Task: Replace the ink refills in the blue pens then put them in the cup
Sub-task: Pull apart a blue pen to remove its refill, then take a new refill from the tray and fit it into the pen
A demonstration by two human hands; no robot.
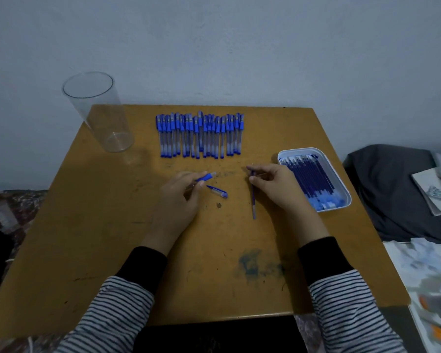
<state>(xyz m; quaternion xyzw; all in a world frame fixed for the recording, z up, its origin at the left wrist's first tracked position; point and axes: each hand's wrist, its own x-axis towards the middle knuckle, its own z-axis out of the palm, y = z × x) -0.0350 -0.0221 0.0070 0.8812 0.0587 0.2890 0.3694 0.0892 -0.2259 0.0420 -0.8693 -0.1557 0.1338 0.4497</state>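
Nearest to us, two striped sleeves reach over the brown worktop, where a blue-grey ink smear lies short of the right wrist. Beyond that, the left hand has its fingers curled round a pen barrel. Its blue grip end sticks out past them, pointing right and slightly away. The right hand pinches a thin refill near its far end between thumb and forefinger. The refill's long axis runs near to far, its near end at or just above the worktop; we cannot tell which. Just right of the left fingers a cap lies loose, with a dark speck before it, too small to name.

We judge the coming move turns on this: the refill lies right of the barrel's open-looking end and roughly square to it, so one must swing into line with the other. Whether this refill is spent or fresh we cannot say. The tray of spare refills sits just right of the right fingers, so that hand is the nearer to it.

Farther off, beyond both hands, the row of blue pens lies capped, long axes near to far. The clear cup stands well left of the left fingers, with nothing in it. We can read no brand or writing anywhere
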